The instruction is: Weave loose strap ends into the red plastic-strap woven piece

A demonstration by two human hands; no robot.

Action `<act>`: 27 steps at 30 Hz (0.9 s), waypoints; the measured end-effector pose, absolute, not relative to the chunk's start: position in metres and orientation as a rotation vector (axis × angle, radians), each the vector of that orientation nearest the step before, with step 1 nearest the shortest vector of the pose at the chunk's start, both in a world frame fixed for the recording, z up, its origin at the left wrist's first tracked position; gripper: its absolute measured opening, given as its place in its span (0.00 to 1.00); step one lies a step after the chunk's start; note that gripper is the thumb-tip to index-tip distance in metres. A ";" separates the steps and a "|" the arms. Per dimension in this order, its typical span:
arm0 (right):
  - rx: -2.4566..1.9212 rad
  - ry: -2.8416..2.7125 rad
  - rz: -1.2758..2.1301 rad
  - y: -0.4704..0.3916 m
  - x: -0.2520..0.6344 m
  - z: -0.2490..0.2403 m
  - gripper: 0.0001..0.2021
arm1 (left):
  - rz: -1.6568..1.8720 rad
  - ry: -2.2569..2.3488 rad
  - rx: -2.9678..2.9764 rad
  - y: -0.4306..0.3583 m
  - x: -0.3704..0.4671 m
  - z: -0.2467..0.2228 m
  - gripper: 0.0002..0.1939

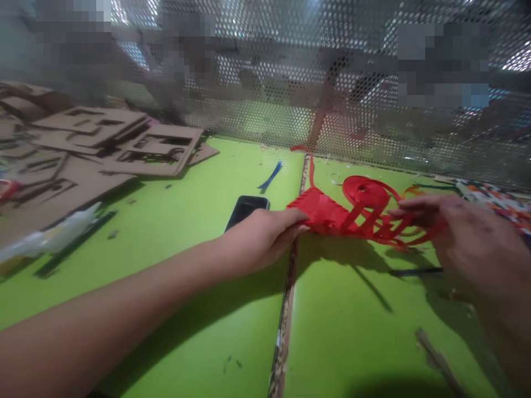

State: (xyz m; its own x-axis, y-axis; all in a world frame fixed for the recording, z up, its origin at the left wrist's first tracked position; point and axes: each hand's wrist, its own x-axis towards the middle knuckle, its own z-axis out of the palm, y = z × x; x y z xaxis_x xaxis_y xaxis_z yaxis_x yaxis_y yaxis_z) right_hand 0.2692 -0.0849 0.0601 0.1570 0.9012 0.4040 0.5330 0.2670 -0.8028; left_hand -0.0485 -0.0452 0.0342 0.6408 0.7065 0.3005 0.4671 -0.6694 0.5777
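A red piece woven from flat strips [317,207] is held just above the green table, its loose strips fanning out to the right. My left hand [261,237] pinches its left end between thumb and fingers. At the other end, my right hand [468,232], slightly blurred, has its fingers curled round the loose red strips [427,235]; exactly how many it grips is hidden. A coil of red strip [365,193] shows just behind the woven piece. One red tail [312,168] reaches back toward the mesh.
A phone [244,209] lies behind my left wrist, with a blue strip [270,176] beyond it. Cut cardboard sheets [157,146] and a glue gun [62,232] are at left. A perforated metal screen [269,83] borders the back. A seam [286,315] divides the tabletop.
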 end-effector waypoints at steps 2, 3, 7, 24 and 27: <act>-1.366 -1.409 0.693 -0.074 0.274 0.053 0.25 | 0.818 0.957 2.378 -0.041 -0.050 0.032 0.15; -1.303 -1.356 0.806 -0.071 0.275 0.049 0.28 | 0.853 0.965 2.349 -0.039 -0.052 0.031 0.14; -1.256 -1.359 0.970 -0.074 0.276 0.038 0.24 | 0.905 1.020 2.229 -0.033 -0.056 0.028 0.15; -1.332 -1.581 0.550 -0.095 0.258 0.034 0.10 | 0.994 1.001 1.912 -0.028 -0.058 0.029 0.18; -1.343 -1.558 0.542 -0.093 0.257 0.034 0.09 | 1.014 0.953 1.833 -0.028 -0.056 0.027 0.18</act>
State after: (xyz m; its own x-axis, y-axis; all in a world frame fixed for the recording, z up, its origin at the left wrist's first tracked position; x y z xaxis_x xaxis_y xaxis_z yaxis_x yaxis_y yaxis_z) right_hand 0.2568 -0.0934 0.0342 0.0813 0.9232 0.3757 0.4900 0.2912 -0.8216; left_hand -0.0563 -0.0276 0.0274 0.3908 0.8780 0.2764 0.2217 -0.3813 0.8975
